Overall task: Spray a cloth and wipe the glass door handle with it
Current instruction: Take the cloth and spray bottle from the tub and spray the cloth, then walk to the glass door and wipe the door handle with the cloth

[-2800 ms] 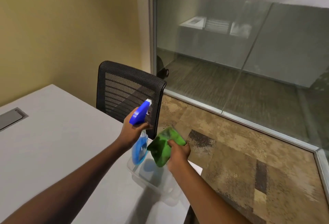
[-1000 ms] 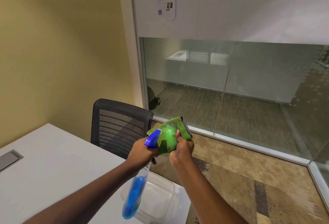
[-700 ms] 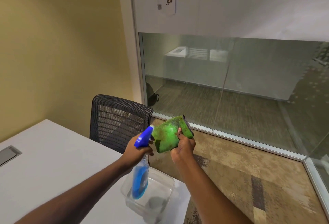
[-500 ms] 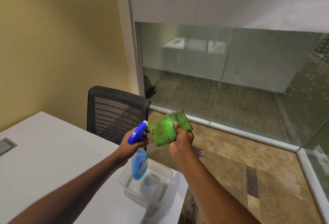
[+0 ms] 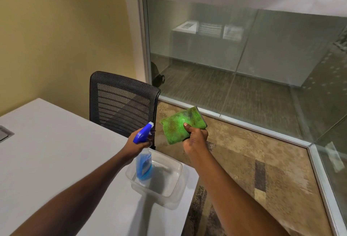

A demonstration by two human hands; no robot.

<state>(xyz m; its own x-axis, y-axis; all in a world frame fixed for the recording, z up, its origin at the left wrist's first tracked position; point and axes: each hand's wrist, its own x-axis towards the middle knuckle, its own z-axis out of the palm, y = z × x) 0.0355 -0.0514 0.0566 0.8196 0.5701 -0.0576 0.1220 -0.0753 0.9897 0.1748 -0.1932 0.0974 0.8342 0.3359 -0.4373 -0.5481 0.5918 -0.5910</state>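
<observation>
Two bare forearms reached in from the bottom of the frame over the white bench (image 5: 56,151). At the bench's corner, low in the centre of the frame, stood a clear plastic container (image 5: 170,185). Just above it, the left hand (image 5: 138,144) was closed around the neck of a spray bottle (image 5: 143,166) with a blue trigger head, its clear body of blue liquid hanging down in front of the container. The nozzle pointed to the right, towards the cloth, with a small gap between them.

The right hand (image 5: 195,140), right of centre, gripped a folded green cloth (image 5: 181,126) by its lower right part, thumb pressed on the face, and held it up with the flat side turned to the nozzle. The cloth sat just above and left of that hand, level with the sprayer head.

Behind the hands, a black mesh office chair (image 5: 122,104) stood against the bench edge. Patterned carpet (image 5: 244,160) filled the lower right. Farther back, a glass wall (image 5: 244,57) in a metal frame crossed the upper right, beside a yellow wall (image 5: 65,29) at the upper left.
</observation>
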